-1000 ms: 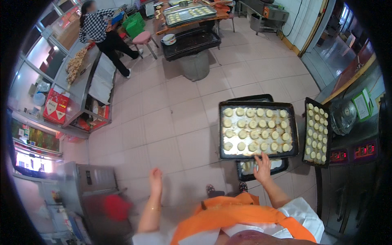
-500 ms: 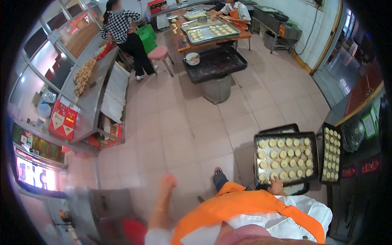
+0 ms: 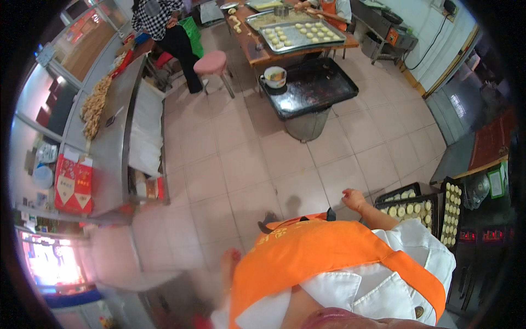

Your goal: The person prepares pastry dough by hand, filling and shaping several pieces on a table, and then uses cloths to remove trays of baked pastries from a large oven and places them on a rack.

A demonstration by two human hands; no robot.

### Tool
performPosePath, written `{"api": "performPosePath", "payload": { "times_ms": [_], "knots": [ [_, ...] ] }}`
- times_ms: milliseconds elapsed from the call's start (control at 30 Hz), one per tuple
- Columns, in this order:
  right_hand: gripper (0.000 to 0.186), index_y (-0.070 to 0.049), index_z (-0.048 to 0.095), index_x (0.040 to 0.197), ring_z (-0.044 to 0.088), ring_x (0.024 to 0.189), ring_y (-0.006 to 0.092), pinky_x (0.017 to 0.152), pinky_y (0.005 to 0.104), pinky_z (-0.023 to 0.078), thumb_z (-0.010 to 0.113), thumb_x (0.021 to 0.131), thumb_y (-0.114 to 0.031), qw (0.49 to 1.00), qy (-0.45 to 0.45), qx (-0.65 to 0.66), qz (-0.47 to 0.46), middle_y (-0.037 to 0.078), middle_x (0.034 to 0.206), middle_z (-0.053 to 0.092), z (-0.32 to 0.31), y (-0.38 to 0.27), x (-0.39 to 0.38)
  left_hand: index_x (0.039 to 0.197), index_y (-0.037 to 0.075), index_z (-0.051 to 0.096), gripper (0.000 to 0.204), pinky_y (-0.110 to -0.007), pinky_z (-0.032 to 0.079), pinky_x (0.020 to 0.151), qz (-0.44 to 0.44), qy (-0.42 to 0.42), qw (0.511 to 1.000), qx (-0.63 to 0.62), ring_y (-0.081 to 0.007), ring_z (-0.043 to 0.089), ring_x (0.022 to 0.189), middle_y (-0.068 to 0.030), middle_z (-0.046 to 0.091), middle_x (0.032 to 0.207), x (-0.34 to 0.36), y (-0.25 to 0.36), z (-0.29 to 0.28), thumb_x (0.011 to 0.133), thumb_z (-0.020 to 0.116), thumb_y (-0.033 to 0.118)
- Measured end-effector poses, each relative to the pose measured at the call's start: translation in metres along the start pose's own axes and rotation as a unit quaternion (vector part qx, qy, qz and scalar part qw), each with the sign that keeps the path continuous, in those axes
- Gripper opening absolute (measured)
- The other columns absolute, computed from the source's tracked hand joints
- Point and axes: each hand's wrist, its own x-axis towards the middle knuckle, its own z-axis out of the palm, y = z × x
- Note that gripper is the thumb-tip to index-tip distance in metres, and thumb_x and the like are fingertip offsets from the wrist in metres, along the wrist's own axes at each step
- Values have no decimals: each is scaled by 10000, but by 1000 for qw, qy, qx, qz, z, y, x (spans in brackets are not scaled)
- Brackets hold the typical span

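Observation:
My right hand [image 3: 355, 199] is in the air just left of the baking trays, holding nothing, its fingers loosely bent and apart. Beside it, a black baking tray [image 3: 436, 213] carries rows of round pale pastries [image 3: 410, 209], partly covered by my right arm and sleeve. Another tray [image 3: 388, 196] of pastries shows behind that one. A further tray [image 3: 451, 211] of pastries is at the far right, next to the dark oven. Low by my left side, my left hand [image 3: 232, 256] is smeared by motion and its fingers are unclear; nothing shows in it.
Ahead stands a black tray [image 3: 342, 90] on a bin, with a bowl [image 3: 274, 77] on it. Behind is a wooden table [image 3: 255, 54] with pastry trays, where a person works. A pink stool [image 3: 211, 63], another person and a steel counter [image 3: 118, 129] are at the left.
My right hand has left the near edge of the pastry tray and moved up and left of it. My left hand has dropped lower. The view has shifted, with the trays now lower right.

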Motion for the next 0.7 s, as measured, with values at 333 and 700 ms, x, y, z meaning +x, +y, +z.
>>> {"api": "performPosePath", "payload": {
  "times_ms": [333,700],
  "knots": [
    [156,-42,703,833,639,786,364,724,434,520,636,805,-180,991,123,40,-29,181,814,658,-14,-103,113,1011,23,611,254,-260,445,590,82,-76,990,-88,-115,568,670,-26,629,848,301,272,54,948,573,266],
    [71,-62,629,856,596,866,349,738,440,488,628,831,-128,966,172,93,-171,144,844,605,-156,-240,472,1212,18,556,421,-254,477,689,31,-179,983,10,-123,605,800,-51,605,1035,513,484,226,963,577,358]
  ]
}}
